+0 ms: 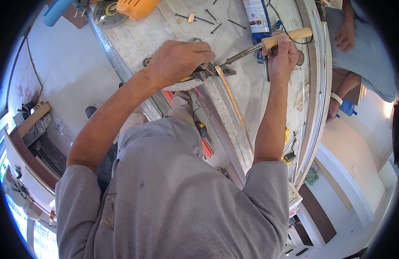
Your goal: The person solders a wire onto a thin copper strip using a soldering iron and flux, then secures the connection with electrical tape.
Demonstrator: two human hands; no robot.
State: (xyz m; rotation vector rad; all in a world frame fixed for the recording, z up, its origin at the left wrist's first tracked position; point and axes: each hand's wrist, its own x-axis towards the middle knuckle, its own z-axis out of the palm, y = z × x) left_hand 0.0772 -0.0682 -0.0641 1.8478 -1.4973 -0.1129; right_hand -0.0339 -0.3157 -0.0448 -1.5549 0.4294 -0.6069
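My right hand (282,58) grips a soldering iron (287,38) by its pale wooden handle. The metal shaft slants down to the left, and its tip sits close to the end of a narrow orange-and-white LED strip (229,91). I cannot tell whether the tip touches the strip. My left hand (182,58) is closed, fingertips pinched on a thin reddish wire (206,69) that runs toward the same strip end. Dark-jawed pliers (227,71) lie beneath, partly hidden by the left hand. From there the strip runs toward my right forearm.
Several dark screws (210,15) lie at the bench's far side, near an orange tool (137,7) and a round disc (108,15). A blue-and-white tube (257,17) stands behind the iron. A tape measure (289,158) rests at right. Another person's hand (345,36) is beyond the bench edge.
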